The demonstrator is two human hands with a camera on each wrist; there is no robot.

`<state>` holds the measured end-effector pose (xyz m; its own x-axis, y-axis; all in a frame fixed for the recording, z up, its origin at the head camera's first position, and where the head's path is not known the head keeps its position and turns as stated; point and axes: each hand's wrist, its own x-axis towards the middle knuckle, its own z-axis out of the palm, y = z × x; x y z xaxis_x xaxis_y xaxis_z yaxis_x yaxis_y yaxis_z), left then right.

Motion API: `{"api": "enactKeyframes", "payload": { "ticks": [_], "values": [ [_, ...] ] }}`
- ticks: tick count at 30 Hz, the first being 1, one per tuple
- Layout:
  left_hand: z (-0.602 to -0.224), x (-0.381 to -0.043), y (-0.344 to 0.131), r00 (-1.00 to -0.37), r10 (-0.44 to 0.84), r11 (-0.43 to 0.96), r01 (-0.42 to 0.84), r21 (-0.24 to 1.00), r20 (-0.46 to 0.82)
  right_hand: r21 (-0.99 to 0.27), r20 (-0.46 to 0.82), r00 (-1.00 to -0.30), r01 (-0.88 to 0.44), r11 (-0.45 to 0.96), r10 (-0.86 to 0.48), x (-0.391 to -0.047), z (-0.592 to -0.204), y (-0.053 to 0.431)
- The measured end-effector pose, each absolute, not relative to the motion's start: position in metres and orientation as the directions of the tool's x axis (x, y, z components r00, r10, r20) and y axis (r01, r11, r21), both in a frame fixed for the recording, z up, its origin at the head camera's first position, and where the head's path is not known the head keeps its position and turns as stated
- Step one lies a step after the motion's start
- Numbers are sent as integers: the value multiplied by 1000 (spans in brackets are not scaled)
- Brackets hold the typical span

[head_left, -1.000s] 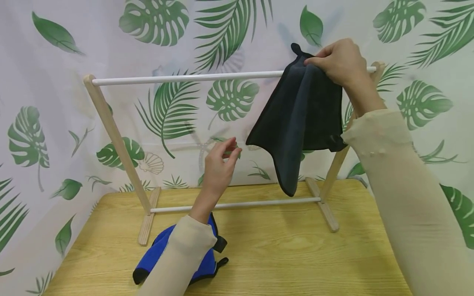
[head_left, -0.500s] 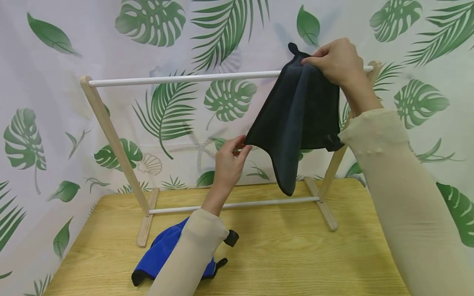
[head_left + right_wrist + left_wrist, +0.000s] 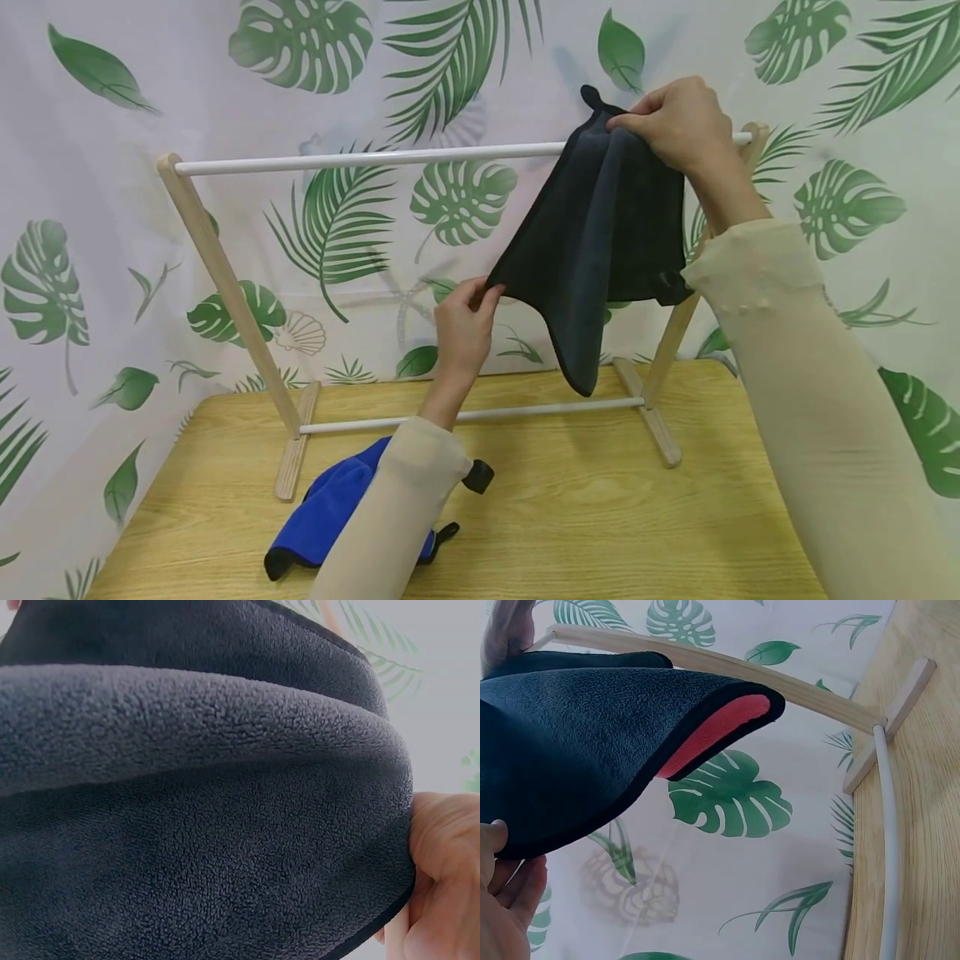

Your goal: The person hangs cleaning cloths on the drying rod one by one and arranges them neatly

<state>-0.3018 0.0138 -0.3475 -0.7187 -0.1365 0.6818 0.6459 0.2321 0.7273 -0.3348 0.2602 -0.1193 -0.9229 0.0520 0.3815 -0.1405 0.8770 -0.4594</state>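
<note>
A dark grey plush towel (image 3: 573, 242) with black edging hangs in front of the rack's white top rail (image 3: 375, 158). A small black loop stands up at its top corner. My right hand (image 3: 686, 125) pinches its upper edge at rail height. Lower down, my left hand (image 3: 463, 329) pinches the towel's left corner between thumb and fingers. In the left wrist view, the towel's turned edge shows a pinkish-red underside (image 3: 716, 731). Grey pile fills most of the right wrist view, with my right hand (image 3: 446, 877) at its edge.
A blue towel (image 3: 337, 500) with black edging lies crumpled on the wooden table (image 3: 600, 517), partly hidden by my left sleeve. The rack has wooden legs (image 3: 232, 292) and a white lower bar (image 3: 555, 410). Leaf-printed cloth covers the wall behind.
My left hand has moved right and slightly up to the grey towel's left corner and now pinches it. My right hand keeps its pinch on the upper edge. The head view shifts slightly.
</note>
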Motion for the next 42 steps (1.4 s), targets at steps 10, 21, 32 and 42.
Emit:
{"api": "enactKeyframes", "payload": {
  "ticks": [10,21,32,42],
  "values": [
    [-337,-277,-6,-705,-208,131,667,734,678,-453,387,-921,-148,879,45,-336,-119,260],
    [-303,-258,-44,-602,-204,189,750,634,772,-450,401,-916,-165,878,33,-336,-122,260],
    [-233,-275,-80,-495,-225,352,762,543,840,-447,412,-910,-157,881,47,-334,-120,261],
    [-180,-289,-92,-518,-178,504,682,530,837,-454,431,-901,-173,874,46,-332,-122,261]
  ]
}}
